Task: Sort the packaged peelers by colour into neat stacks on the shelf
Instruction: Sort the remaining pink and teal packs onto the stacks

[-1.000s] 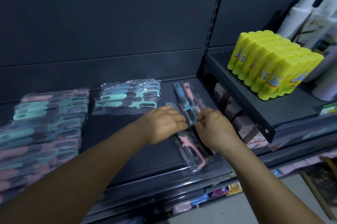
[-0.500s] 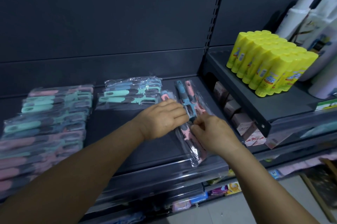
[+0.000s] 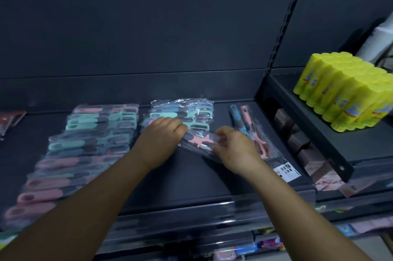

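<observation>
— What have you got hold of?

— A pink packaged peeler (image 3: pixel 198 140), lying crosswise now; half a second ago it ran lengthwise in the right-hand pile (image 3: pixel 251 131). My left hand (image 3: pixel 163 139) grips one end, my right hand (image 3: pixel 236 146) pinches the other, fingers curled on the wrapper.

— Where is it?

— Just above the shelf (image 3: pixel 191 175), at 6 o'clock from the teal stack (image 3: pixel 182 112). The mixed pile (image 3: pixel 85 146) lies at 9 o'clock, yellow bottles (image 3: pixel 344 95) at 2 o'clock.
</observation>
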Tool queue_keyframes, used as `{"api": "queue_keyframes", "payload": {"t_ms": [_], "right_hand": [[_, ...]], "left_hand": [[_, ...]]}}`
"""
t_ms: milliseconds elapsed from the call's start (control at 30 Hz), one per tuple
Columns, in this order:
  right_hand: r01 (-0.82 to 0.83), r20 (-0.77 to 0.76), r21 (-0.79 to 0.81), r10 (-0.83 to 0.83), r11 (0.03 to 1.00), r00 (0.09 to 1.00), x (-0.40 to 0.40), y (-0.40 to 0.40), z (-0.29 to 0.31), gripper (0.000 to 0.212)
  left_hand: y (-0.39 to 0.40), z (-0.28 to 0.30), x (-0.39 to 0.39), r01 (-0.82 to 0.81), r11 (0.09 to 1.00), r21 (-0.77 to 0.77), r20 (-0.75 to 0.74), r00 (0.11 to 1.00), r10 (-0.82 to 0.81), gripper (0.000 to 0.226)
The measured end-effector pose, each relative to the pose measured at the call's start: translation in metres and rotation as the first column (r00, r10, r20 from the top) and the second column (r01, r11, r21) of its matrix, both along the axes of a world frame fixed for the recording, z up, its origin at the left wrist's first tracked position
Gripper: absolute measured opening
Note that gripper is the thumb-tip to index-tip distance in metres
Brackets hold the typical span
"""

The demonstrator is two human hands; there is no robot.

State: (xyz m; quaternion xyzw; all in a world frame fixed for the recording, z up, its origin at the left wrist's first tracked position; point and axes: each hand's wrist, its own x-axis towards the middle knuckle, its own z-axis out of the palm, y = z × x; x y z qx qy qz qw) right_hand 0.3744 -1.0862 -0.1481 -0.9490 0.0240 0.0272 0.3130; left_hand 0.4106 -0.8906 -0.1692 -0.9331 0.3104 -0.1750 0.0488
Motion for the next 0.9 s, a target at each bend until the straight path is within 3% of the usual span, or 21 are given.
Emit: {"api": "queue_keyframes", "payload": {"t_ms": [100,233,367,567,833,900], "right_hand": [[0.036,0.005,0.020,-0.036,0.999,0.999,0.016,0.008,-0.004,0.041],[0.085,-0.010,0.057,-0.085,0.995,0.996,0.033,0.016,-0.013,0.041],[0.124,-0.058,0.088,-0.120,0.988,0.991,0.044,0.021,-0.022,0.042],[0.148,-0.107,0.108,-0.136,0.983,0.985,0.060,0.028,-0.025,0.041],[0.224,-0.159,0.279,-0.186,0.934,0.970,0.068,0.030,-0.027,0.044],[0.195,-0.152,0.236,-0.162,0.952,0.975,0.071,0.031,-0.025,0.047]], "left_hand": [[0.008,-0.005,0.007,-0.071,0.997,0.002,-0.047,0.996,0.071,0.041],[0.011,-0.012,0.017,-0.099,0.995,-0.027,-0.058,0.994,0.097,0.040],[0.017,-0.015,0.025,-0.156,0.986,-0.058,-0.134,0.980,0.147,0.017],[0.015,-0.013,0.034,-0.163,0.982,-0.096,-0.286,0.949,0.130,0.029],[0.008,-0.022,0.036,-0.204,0.969,-0.139,-0.333,0.931,0.148,0.037],[0.005,-0.022,0.036,-0.203,0.968,-0.148,-0.344,0.928,0.143,0.037]]}}
